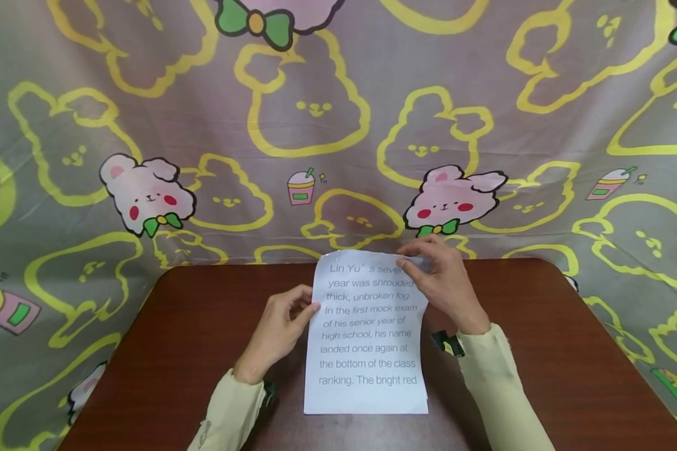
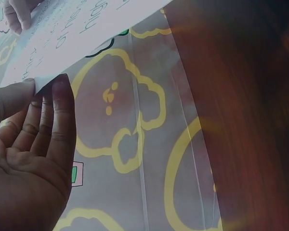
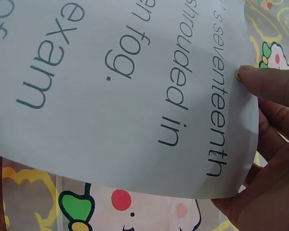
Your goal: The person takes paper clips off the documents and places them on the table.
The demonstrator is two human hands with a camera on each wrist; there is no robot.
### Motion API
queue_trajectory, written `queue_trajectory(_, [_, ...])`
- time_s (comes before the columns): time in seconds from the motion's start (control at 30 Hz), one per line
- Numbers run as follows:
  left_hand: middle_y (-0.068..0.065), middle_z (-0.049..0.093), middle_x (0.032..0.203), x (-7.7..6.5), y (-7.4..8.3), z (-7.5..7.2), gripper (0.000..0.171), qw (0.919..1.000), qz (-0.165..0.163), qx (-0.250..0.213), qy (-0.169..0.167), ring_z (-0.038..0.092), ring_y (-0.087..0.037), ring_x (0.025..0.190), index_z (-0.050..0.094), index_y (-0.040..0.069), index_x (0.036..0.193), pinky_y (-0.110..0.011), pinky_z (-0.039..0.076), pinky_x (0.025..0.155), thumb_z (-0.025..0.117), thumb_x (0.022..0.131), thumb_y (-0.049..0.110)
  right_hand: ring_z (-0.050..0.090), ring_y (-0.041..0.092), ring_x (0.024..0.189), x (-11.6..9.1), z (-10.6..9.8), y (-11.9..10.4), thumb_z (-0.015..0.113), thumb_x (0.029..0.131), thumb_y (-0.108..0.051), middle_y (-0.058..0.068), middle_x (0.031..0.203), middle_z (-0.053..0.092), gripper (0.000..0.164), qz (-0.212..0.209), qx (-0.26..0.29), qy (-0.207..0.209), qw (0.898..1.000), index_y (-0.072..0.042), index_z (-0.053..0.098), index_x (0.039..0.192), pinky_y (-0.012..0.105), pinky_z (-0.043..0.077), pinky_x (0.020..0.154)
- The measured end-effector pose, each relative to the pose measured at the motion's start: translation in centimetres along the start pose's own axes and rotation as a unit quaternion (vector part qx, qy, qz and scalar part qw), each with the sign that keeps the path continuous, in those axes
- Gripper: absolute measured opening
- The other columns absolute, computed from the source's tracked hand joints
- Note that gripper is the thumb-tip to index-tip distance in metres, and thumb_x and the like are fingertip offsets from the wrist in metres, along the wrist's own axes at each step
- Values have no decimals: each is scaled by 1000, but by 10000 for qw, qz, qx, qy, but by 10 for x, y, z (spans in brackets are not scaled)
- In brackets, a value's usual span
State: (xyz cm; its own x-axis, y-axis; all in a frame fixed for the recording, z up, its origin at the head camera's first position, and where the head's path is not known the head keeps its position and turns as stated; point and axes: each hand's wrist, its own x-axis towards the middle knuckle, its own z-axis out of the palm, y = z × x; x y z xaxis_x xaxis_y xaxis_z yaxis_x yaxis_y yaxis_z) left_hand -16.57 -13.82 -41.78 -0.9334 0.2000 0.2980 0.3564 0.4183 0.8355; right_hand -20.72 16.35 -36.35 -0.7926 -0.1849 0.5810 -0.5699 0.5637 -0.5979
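A white sheaf of paper (image 1: 367, 338) printed with large lines of text is held up over the table in the head view. My left hand (image 1: 279, 326) pinches its left edge between thumb and fingers, which the left wrist view shows closely at the paper edge (image 2: 72, 43). At the top right corner, my right hand (image 1: 442, 279) grips the sheet, thumb on the printed face and fingers behind. In the right wrist view the words "seventeenth" and "shrouded in" stand on the page (image 3: 135, 120) near the right thumb (image 3: 265, 84).
A dark reddish-brown table (image 1: 203, 338) lies beneath the hands. Behind it hangs a grey-pink curtain (image 1: 338, 175) with yellow outlines, bear faces and drink cups. Dark bands (image 1: 448, 343) sit at both wrists, by the cream sleeves (image 1: 488, 369).
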Motion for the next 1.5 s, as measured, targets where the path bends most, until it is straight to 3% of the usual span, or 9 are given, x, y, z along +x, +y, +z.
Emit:
queue_trajectory(0.3, [-4, 75, 91, -1, 0, 2, 11, 10000, -57, 1, 11, 67, -14, 80, 73, 11, 109, -24, 55, 69, 70, 99, 7, 60, 20, 94, -1, -1, 0, 80, 89, -2, 9, 99, 71, 13, 11, -35, -100, 9999, -5, 78, 101, 31, 42, 76])
queue_trajectory(0.73, [-3, 75, 91, 0, -2, 2, 12, 9998, -200, 59, 62, 66, -15, 79, 73, 11, 109, -24, 55, 70, 70, 99, 7, 60, 17, 94, -1, -4, 2, 80, 88, 1, 8, 98, 73, 14, -66, 78, 74, 9999, -5, 77, 100, 28, 45, 75])
queue_trajectory(1.03, [-4, 75, 90, 2, -3, 0, 10, 9998, -116, 99, 159, 67, -13, 79, 73, 10, 108, -24, 55, 70, 70, 99, 7, 57, 4, 87, 0, -14, 5, 77, 90, 3, 11, 97, 73, 14, -41, 334, 525, 9981, -2, 77, 103, 17, 49, 57])
queue_trajectory(1.2, [-4, 75, 91, 3, -4, -1, 10, 9997, -138, 92, 155, 67, -13, 79, 73, 10, 108, -24, 56, 70, 70, 99, 6, 59, 2, 92, 2, -20, 5, 76, 91, 3, 12, 96, 73, 11, -111, 624, 728, 9953, 0, 76, 102, 9, 53, 68])
queue_trajectory(1.5, [-5, 75, 91, 4, -5, 0, 10, 9995, -204, 81, 216, 67, -13, 79, 73, 8, 108, -23, 56, 69, 70, 99, 5, 60, -1, 93, 3, -32, 12, 76, 90, 4, 12, 97, 75, 13, -244, 374, 817, 9957, -1, 76, 102, 8, 52, 73])
